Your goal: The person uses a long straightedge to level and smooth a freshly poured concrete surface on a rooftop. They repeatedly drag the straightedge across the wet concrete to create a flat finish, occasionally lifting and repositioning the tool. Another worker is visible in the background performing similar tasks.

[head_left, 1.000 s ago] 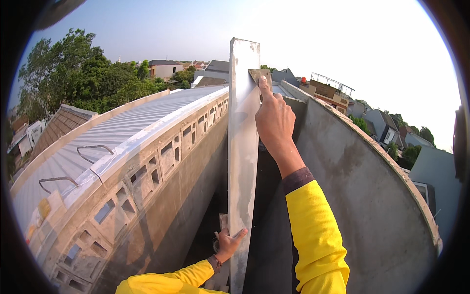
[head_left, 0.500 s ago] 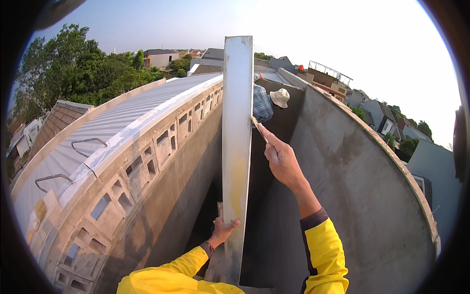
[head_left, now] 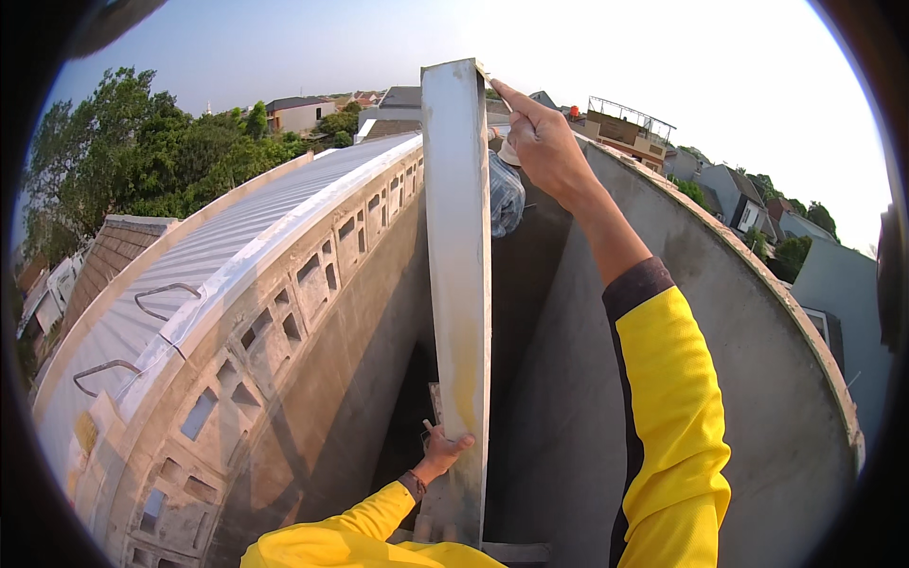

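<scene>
A long, pale beam (head_left: 454,218) with a yellowish stain low down rises in front of me and leans slightly. My left hand (head_left: 443,454) is closed on its lower left edge, the thumb lying across the face. A short light stick end pokes up beside those fingers; what it belongs to is hidden. My right hand (head_left: 544,142) is up at the beam's top right corner, its index finger stretched along a thin flat scraper (head_left: 488,78). The tool's tip is at the beam's side edge, and most of it is hidden by the hand.
A deep gap lies below, between a plastered wall (head_left: 701,312) on the right and a wall with pierced concrete blocks (head_left: 251,331) on the left. A corrugated metal roof (head_left: 237,227) has bent bars on it. Beyond the beam, a co-worker in a checked shirt (head_left: 507,194) is partly hidden.
My right hand has slid the scraper up along the beam's right edge, from mid-height to the top. The left hand keeps its grip. The co-worker appears more hidden behind my hand and the beam.
</scene>
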Demonstrator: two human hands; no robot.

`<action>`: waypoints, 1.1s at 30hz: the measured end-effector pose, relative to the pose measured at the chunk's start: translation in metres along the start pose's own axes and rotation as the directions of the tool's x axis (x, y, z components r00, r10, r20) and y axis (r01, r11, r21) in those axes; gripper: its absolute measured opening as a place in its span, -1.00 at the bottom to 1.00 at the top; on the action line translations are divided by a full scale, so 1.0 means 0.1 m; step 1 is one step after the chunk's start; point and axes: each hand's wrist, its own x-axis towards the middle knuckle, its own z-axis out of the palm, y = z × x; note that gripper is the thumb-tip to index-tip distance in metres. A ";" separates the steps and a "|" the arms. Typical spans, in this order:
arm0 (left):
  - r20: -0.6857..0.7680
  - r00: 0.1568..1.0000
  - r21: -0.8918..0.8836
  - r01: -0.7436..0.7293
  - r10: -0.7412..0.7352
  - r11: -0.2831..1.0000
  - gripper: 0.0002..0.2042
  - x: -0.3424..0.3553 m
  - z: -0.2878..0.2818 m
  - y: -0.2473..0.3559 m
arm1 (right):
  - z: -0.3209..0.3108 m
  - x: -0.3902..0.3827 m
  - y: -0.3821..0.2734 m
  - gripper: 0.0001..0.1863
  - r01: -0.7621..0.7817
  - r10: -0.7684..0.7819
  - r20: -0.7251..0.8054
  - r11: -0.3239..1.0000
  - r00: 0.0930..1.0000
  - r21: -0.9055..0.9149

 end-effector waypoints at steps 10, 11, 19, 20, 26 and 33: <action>0.017 0.998 -0.007 0.058 -0.058 0.998 -0.37 0.02 -0.16 -0.05 | -0.31 -0.44 0.43 -0.34 -0.627 0.253 0.627 0.601 0.737 0.495; 0.003 0.998 -0.002 0.055 -0.055 0.998 -0.36 0.01 -0.22 -0.08 | -0.26 -0.66 0.52 -0.36 -0.689 0.285 0.682 0.577 0.674 0.439; -0.024 0.998 -0.053 0.062 -0.063 0.997 -0.47 0.12 -0.19 -0.08 | 0.30 -3.31 1.13 -0.38 -0.889 0.407 0.795 0.286 0.450 0.357; -0.025 0.998 -0.057 0.062 -0.063 0.996 -0.48 0.13 -0.13 -0.08 | 0.36 -3.50 1.16 -0.37 -0.877 0.423 0.768 0.201 0.480 0.438; 0.035 0.989 -0.016 0.142 -0.141 0.990 -0.46 0.12 0.00 -0.07 | 0.59 -3.20 1.11 -0.36 -0.759 0.401 0.654 0.208 0.642 0.617; -0.034 0.998 0.046 0.059 -0.058 0.997 -0.45 0.08 0.31 0.08 | 0.19 -2.08 0.91 -0.38 -0.294 0.443 0.032 0.538 0.896 0.790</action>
